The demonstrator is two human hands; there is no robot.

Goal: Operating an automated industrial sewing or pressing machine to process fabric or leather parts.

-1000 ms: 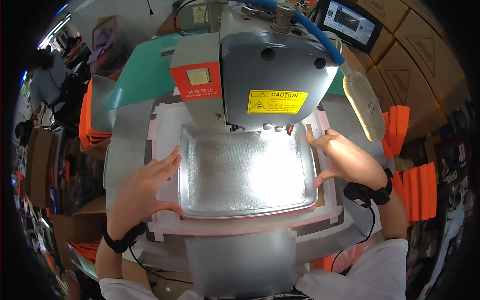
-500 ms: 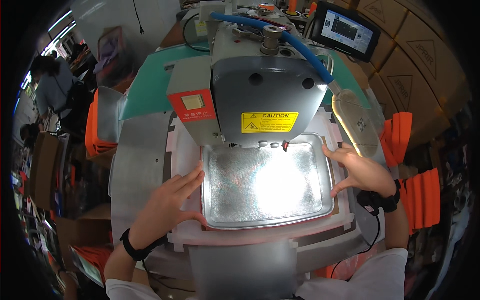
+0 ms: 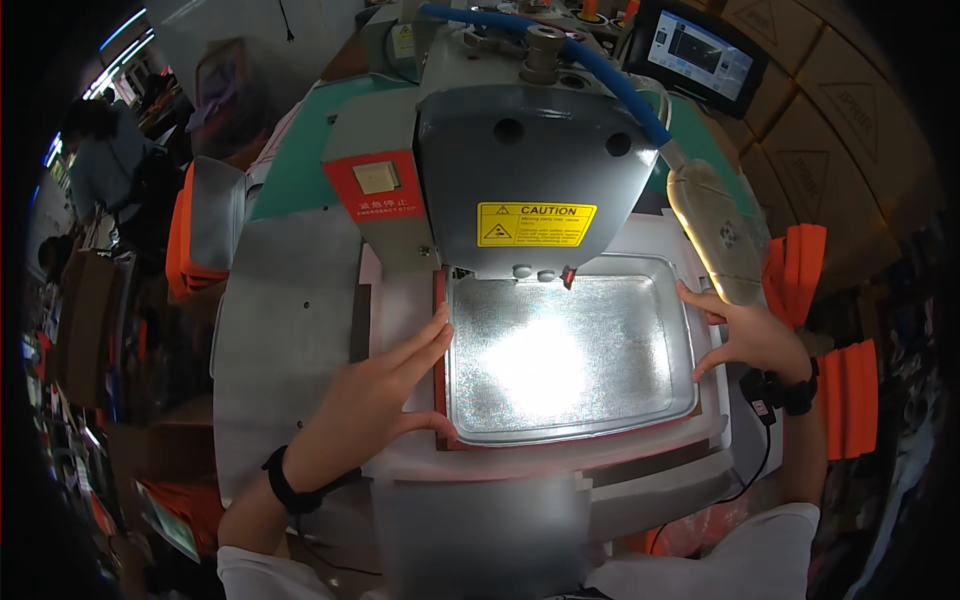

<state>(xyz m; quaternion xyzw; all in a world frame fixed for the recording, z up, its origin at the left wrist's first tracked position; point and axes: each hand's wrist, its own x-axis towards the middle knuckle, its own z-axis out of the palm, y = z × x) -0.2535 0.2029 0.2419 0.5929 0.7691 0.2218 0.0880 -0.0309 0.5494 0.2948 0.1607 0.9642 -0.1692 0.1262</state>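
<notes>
From the head camera, the shiny silver plate (image 3: 570,355) lies flat at the centre of the view, under the grey machine head (image 3: 530,170) that overhangs its 12 o'clock edge. The plate sits inside a thin reddish frame (image 3: 439,350) on a white pad (image 3: 400,300), so it appears to be lined up squarely beneath the head.

The left hand (image 3: 375,400) rests at the plate's 9 o'clock side, fingers (image 3: 425,340) spread flat and pointing toward 1 o'clock, palm down on the pad with the fingertips touching the frame edge. It grips nothing; it seems to steady or nudge that side. The right hand (image 3: 745,335) is at 3 o'clock, fingers open and laid against the plate's outer rim, pressing inward rather than closing around anything. With one hand on each side, the plate looks braced between the two (well apart, each wrist wearing a dark band).

Around it: a grey metal table surface (image 3: 285,310) extends toward 9 o'clock, a lamp (image 3: 715,235) glows at 2 o'clock, a screen (image 3: 700,50) stands at 1 o'clock, and stacks of orange pieces (image 3: 800,275) stand at 3 o'clock. The overhanging head blocks access from 12 o'clock, so only the sides and the near edge are free.
</notes>
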